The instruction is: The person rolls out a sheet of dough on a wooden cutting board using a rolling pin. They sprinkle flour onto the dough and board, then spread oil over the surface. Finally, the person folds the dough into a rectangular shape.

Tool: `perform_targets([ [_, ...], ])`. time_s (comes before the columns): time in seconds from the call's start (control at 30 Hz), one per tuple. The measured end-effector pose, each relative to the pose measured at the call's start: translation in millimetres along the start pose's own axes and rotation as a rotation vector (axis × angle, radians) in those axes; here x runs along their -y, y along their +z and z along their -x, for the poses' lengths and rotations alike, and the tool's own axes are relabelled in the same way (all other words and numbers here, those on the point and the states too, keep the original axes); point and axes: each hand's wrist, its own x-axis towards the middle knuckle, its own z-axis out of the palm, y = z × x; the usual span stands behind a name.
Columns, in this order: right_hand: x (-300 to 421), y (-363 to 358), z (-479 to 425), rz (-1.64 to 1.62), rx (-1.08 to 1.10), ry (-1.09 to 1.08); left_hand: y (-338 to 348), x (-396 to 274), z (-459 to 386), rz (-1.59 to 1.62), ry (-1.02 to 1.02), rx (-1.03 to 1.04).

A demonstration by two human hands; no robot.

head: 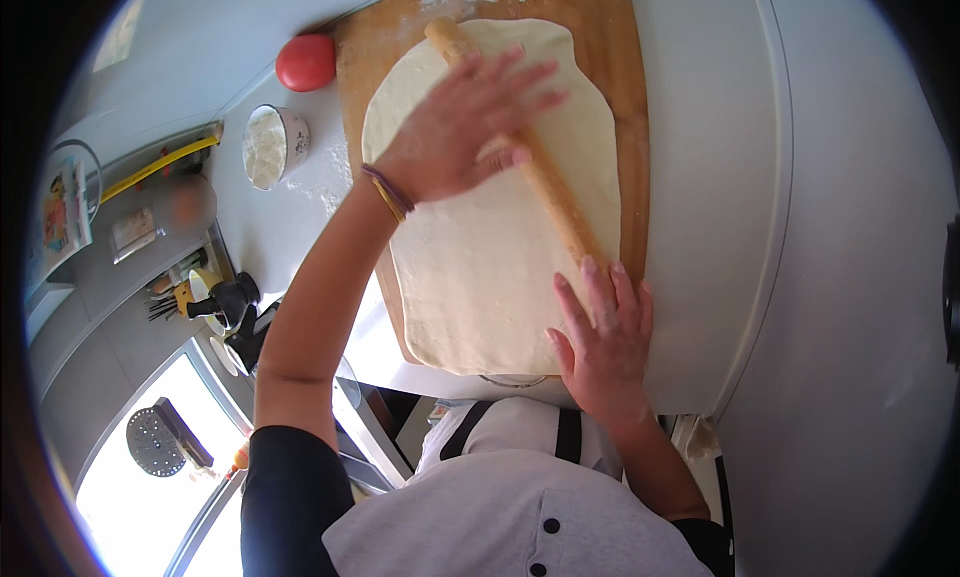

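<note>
A wide, thin sheet of pale dough lies spread on a wooden board. Slanting across the dough is a wooden rolling pin, from the far left to the near right. My left hand, slightly blurred, is flat over the pin's upper half with its fingers spread, hiding part of it. At the near end of the pin, the fingertips of my right hand meet the wood. That palm faces down over the dough's right edge, and the pin's near tip is hidden.
Left of the board stand a white enamel cup of flour and a red rounded object. Loose flour dusts the white counter and the board's far end. Walls border the counter at the far side and right. Kitchen items crowd the left, including a black appliance.
</note>
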Motion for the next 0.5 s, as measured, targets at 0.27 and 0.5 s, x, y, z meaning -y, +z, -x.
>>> perform_targets([
  [0.27,-73,-6,-12,0.082,-0.17,0.172,33,-21,-106,-0.249,-0.011,-0.094],
  [0.5,-29,-6,24,-0.174,0.121,-0.004,-5,-9,-63,-0.091,-0.118,0.212],
])
